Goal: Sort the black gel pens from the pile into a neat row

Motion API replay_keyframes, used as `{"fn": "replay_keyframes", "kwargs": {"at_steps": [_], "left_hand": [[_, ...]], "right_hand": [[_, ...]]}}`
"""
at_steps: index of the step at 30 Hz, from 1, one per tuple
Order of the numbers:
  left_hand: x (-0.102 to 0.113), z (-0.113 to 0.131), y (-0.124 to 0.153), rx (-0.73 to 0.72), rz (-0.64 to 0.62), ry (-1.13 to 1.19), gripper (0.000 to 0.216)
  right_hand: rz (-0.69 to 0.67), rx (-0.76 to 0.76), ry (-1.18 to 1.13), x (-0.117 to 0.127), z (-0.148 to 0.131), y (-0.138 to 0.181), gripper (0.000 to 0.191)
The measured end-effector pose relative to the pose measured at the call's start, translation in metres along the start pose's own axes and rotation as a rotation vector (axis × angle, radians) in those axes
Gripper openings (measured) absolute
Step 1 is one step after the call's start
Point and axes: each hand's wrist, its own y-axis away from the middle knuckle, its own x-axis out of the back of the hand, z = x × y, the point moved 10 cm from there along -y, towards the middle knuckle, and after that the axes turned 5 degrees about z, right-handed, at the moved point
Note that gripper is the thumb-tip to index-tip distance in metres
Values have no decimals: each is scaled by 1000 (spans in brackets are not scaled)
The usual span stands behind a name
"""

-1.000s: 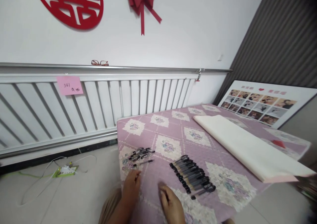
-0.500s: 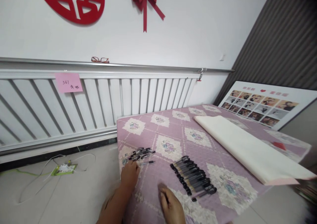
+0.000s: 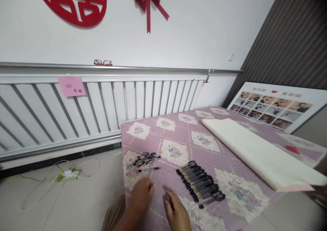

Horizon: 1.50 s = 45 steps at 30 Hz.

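Note:
My left hand (image 3: 142, 194) rests on the purple quilted table (image 3: 178, 135) near its front left corner. Its fingers are curled, with a small glinting thing at their tips that I cannot name. My right hand (image 3: 176, 209) lies just to its right, fingers curled in and thumb raised, and anything inside is hidden. A loose heap of black-capped pens (image 3: 144, 157) lies beyond the left hand, with one single pen (image 3: 150, 169) between them. To the right of my right hand, a neat row of black pens (image 3: 200, 184) lies side by side.
A long cream roll of paper (image 3: 255, 152) crosses the table's right half. A photo board (image 3: 274, 106) leans at the far right. Behind stands a white radiator (image 3: 102, 105) with a pink note (image 3: 71, 86) and glasses (image 3: 103, 63). A power strip (image 3: 67, 174) lies on the floor.
My left hand reached up to the loose pens half a second ago and has drawn back towards my right hand. The right hand has barely moved.

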Motion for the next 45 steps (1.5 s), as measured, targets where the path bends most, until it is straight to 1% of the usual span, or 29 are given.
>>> {"fn": "replay_keyframes", "kwargs": {"at_steps": [3, 5, 7, 10, 13, 15, 17, 21, 23, 24, 26, 30, 33, 36, 39, 43, 45], "left_hand": [[-14, 25, 14, -55, -78, 120, 13], [-21, 33, 18, -48, -136, 197, 14], [-29, 34, 19, -10, -190, 236, 14], [-35, 31, 18, 25, -220, 262, 15], [-41, 34, 17, -3, -259, 299, 17], [-41, 37, 14, -50, -277, 262, 18], [-33, 39, 5, -86, -235, 180, 19], [-7, 30, -25, -51, -68, 50, 21], [2, 27, -39, -37, -9, -39, 23], [4, 26, -44, -42, 12, -120, 23], [3, 27, -52, -48, 26, -199, 23], [-7, 29, -57, -59, 23, -235, 19], [-11, 29, -55, -57, 24, -244, 16], [-12, 30, -47, -75, 25, -239, 16], [-10, 32, -32, -114, 48, -206, 16], [-8, 35, -8, -183, 107, -84, 18], [-10, 36, 4, -201, 110, -37, 19]], "right_hand": [[1, 60, 17, 1, -7, 1, 37], [-11, 90, 0, 1, -13, 0, 37], [-33, 101, -40, 1, -17, 0, 33], [-34, 79, -85, 1, -18, -2, 28], [2, 46, -96, 3, -13, -2, 22], [19, 21, -95, 4, -9, -2, 20], [34, -7, -94, 6, -7, -2, 20], [85, -31, -112, 15, -6, -3, 19], [110, -40, -125, 19, -5, -4, 19], [121, -49, -130, 19, -3, -4, 19], [128, -73, -137, 19, 1, -3, 19], [104, -159, -161, 13, 10, -1, 20], [109, -216, -194, 14, 12, 1, 19], [110, -239, -239, 14, 12, 1, 18], [118, -254, -260, 15, 14, 0, 18], [173, -262, -257, 20, 17, -2, 20], [188, -290, -272, 22, 20, -3, 21]]}}
